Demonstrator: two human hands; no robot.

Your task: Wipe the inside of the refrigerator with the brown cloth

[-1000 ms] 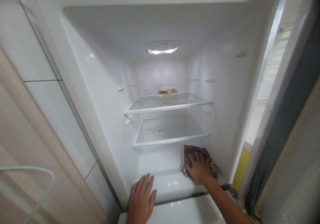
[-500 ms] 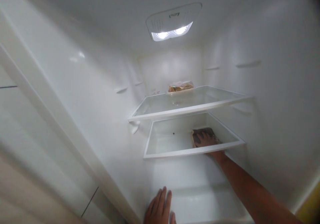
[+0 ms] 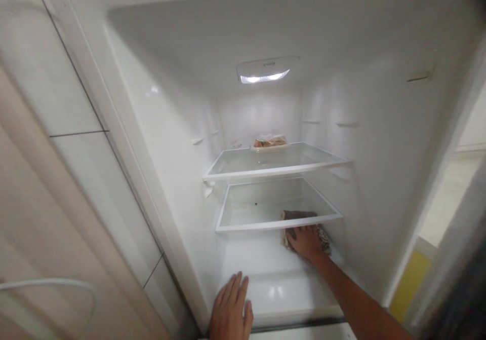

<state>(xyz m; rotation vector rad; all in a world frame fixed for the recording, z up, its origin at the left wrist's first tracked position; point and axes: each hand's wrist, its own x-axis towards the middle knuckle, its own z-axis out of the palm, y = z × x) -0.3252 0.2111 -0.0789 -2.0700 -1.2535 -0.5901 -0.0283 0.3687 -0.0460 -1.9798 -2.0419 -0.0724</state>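
I look into an open white fridge. My right hand (image 3: 306, 242) presses a dark brown cloth (image 3: 299, 218) flat on the fridge floor (image 3: 258, 254), under the lower glass shelf (image 3: 261, 213); the cloth's far part shows through the glass. Its fingers lie spread on the cloth. My left hand (image 3: 231, 309) rests open and flat on the front lip of the fridge floor, fingers together and pointing inward. The upper glass shelf (image 3: 273, 160) carries a small clear food pack (image 3: 269, 142) at the back.
The fridge light (image 3: 265, 71) is on in the ceiling. White tiled wall and a beige panel (image 3: 45, 218) stand to the left. The fridge door edge (image 3: 451, 259) and a yellow strip (image 3: 404, 284) are at the right.
My right hand with the cloth slid deep under the lower shelf, then drew back toward the front. The camera leaned in and pulled back out. My left hand stayed on the front lip.
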